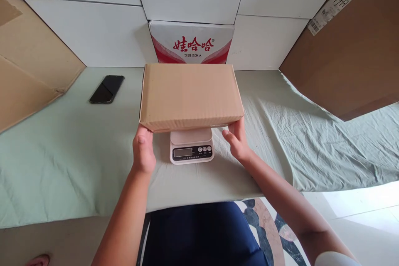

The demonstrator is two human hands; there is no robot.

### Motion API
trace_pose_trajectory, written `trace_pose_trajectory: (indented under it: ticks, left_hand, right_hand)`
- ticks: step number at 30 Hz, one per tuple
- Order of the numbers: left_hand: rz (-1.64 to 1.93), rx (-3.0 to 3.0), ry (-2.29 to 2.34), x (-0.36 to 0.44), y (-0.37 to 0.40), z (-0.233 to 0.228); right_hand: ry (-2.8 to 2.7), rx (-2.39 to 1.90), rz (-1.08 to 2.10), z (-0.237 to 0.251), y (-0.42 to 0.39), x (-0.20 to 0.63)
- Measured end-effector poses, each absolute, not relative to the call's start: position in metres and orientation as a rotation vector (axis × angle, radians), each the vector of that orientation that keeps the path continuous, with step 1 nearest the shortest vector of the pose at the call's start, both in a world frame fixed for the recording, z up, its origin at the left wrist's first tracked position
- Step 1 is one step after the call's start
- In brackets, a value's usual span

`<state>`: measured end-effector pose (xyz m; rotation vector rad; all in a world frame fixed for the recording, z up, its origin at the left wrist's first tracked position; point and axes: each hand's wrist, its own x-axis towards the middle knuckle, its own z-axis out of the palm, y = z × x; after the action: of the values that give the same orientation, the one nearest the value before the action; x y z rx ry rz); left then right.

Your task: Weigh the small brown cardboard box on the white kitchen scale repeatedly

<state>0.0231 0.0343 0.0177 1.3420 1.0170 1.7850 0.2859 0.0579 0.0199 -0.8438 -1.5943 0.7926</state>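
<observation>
White tiled wall [93,29] behind, pale green cloth [62,153] spread over the tabletop, creased toward the right. Closed brown box [190,95] at centre, lying flat above a small white scale [191,146], covering the platform; whether resting fully on it or just held there, cannot tell. Scale display blank and dark, buttons in a row beside it, front edge sticking out from under the box toward the viewer. Left hand [143,151] at the box's near left corner, thumb up against the front face, fingers hidden beneath or behind, so grip only partly seen. Right hand [237,137] at the near right corner, fingers [240,126] curled loosely up to the lower edge, touching it, not wrapped round. Behind the box, against the wall, a white and red carton [191,43] with red printed characters. Black phone [107,89] face up on the cloth, well apart to the left. Large cardboard sheet [346,54] leaning at the right with a label [333,6] near its top; more cardboard [28,70] at the left edge. Dark blue clothing [202,232] below the tabletop edge, patterned floor [264,224] beside it.
</observation>
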Motion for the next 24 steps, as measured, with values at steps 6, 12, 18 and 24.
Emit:
trace_pose_trajectory:
  ticks: [6, 12, 18, 24]
  left_hand:
    - [1.695, 1.280, 1.009, 0.023, 0.029, 0.011]
    - [1.676, 1.235, 1.016, 0.023, 0.031, 0.013]
    - [1.674, 1.203, 1.050, 0.023, 0.029, 0.013]
    - [1.680, 1.242, 1.017, 0.020, 0.030, 0.012]
  right_hand:
    - [-1.570, -0.868, 0.837, 0.019, 0.050, 0.283]
    - [-1.517, -0.857, 0.892, 0.024, 0.050, 0.278]
    - [-1.491, -0.870, 0.916, 0.025, 0.049, 0.278]
    - [-1.491, -0.922, 0.899, 0.026, 0.048, 0.277]
